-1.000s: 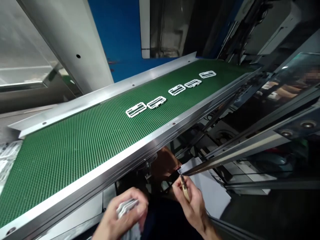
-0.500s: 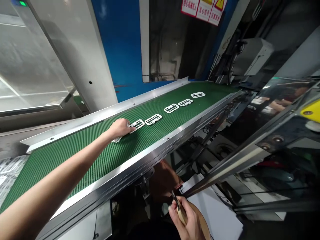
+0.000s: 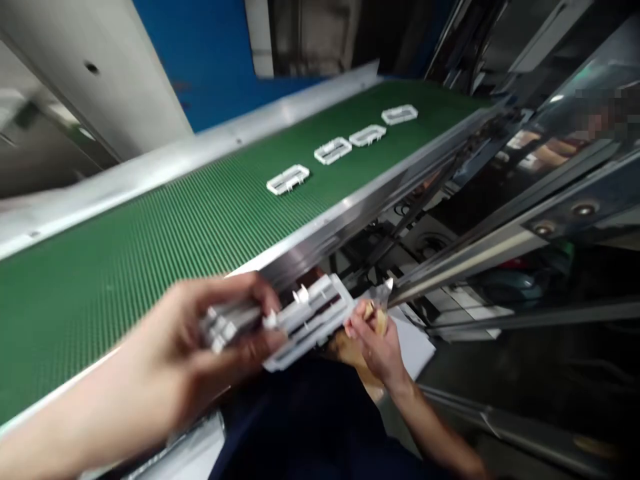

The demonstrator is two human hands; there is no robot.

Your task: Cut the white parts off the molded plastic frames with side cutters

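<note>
My left hand (image 3: 185, 353) is closed around white slotted plastic frames in front of the belt's near edge. One plastic frame (image 3: 313, 337) sticks out to the right between thumb and fingers. Another white piece (image 3: 225, 327) sits deeper in the palm, partly hidden by the fingers. Just right of the frame, my right hand (image 3: 377, 350) grips a small knife (image 3: 384, 293) with a light handle; its pointed tip is up and blurred. Several similar frames (image 3: 334, 152) lie in a row on the green conveyor belt (image 3: 200, 227).
Metal rails (image 3: 345, 203) edge the belt on both sides. A blue machine panel (image 3: 165, 53) stands behind it. Dark metal bars (image 3: 465, 247) slant along the right. Below my right hand is a white flat surface (image 3: 413, 347).
My left hand has lifted plastic frames off the belt and brought them close to my body, near the right hand. The right hand, still gripping the knife, has risen. The view has tilted down.
</note>
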